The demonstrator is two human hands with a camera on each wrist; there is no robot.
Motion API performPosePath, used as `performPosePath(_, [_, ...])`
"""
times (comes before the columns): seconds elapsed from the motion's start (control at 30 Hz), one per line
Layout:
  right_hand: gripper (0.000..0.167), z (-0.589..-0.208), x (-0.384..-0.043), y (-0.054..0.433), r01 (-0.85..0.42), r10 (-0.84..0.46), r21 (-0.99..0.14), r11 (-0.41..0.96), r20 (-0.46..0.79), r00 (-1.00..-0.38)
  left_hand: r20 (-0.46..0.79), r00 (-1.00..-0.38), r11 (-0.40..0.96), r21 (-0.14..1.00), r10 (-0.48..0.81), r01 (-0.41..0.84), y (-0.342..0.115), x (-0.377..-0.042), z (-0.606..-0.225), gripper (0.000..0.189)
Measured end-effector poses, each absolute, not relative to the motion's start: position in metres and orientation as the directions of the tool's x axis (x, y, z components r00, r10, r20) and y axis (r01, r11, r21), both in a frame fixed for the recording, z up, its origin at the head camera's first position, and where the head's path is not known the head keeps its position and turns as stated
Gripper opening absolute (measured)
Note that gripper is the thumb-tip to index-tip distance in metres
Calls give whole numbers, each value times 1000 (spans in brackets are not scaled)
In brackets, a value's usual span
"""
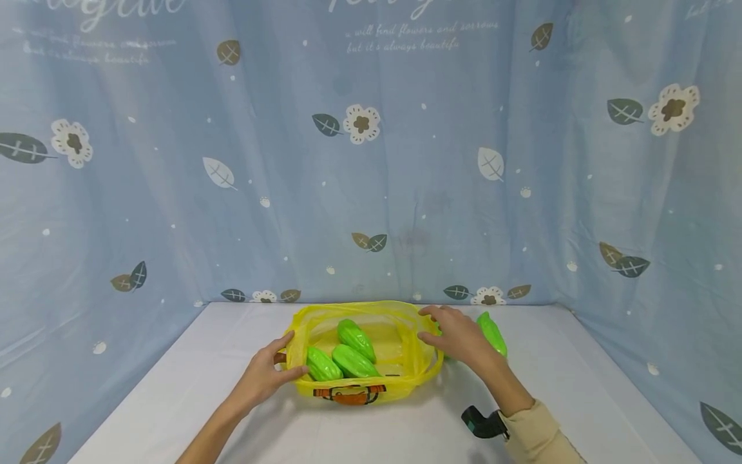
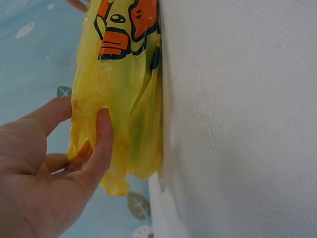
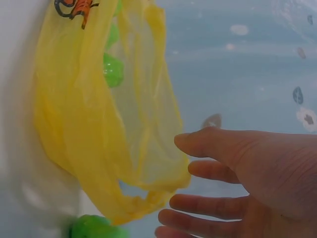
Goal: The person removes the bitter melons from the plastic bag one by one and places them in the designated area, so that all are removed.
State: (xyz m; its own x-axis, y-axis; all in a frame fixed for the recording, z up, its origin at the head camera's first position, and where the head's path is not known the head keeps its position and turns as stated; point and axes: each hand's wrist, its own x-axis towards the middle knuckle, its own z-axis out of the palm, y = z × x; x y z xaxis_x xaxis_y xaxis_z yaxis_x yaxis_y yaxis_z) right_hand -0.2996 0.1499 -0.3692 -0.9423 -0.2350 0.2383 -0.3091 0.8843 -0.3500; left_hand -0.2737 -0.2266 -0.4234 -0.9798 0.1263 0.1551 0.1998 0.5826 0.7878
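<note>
Yellow bag (image 1: 400, 389) has its rim pinched by left fingers (image 2: 102, 148), right fingers (image 3: 208, 205) spread apart beside it.

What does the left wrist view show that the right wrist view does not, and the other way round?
Only the left wrist view shows the left hand, its thumb and fingers pinching one end of the yellow plastic bag.

Only the right wrist view shows green vegetables uncovered: some in the bag's opening, another outside, at the picture's lower edge. It alone shows the right hand up close, fingers straight; a fingertip atop the left wrist view may belong to it.

Both share the bag, its orange cartoon print, the white tabletop and the blue leaf-print curtain.
</note>
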Motion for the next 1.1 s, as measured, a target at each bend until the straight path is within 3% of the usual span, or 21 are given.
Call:
performPosePath(0.63, [44,-376,-312,134,-332,-278,-356,873,195,-941,142,-983,561,808,113,181,-235,-269,-422,87])
performPosePath(1.1, [46,-348,-308,123,-361,-288,-339,869,250,-925,134,-984,562,808,116,176,-234,-268,-422,88])
